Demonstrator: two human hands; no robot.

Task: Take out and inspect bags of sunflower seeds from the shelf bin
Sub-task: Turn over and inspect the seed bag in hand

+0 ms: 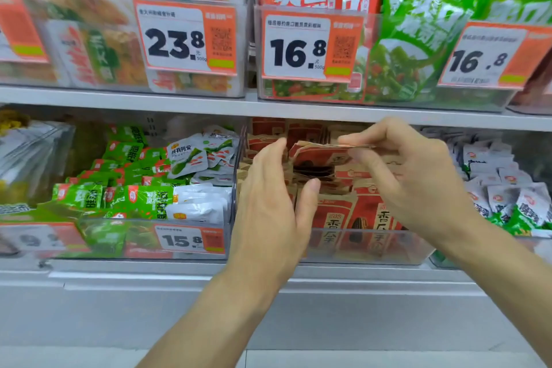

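**Tight slot above the seed bin**

The upper shelf (298, 112) hangs low over the clear bin (373, 248), leaving a narrow gap. Both hands, left (268, 197) and right (418, 176), fill that gap. Packed seed bags (337, 218) crowd below; the neighbouring bin (149, 236) walls the left.

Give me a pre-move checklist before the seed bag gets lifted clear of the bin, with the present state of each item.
1. Right hand has the sunflower seed bag by its top edge: ok, fingers pinch it.
2. Left hand supports the bag: cannot tell; it is open beside the bag, contact unclear.
3. Bag is free of the other bags in the clear bin: cannot tell, its lower part sits among them.
4. Headroom under the upper shelf: ok, a gap shows above the bag.
5. Bag front readable for inspection: not ok, it is tilted and partly hidden.
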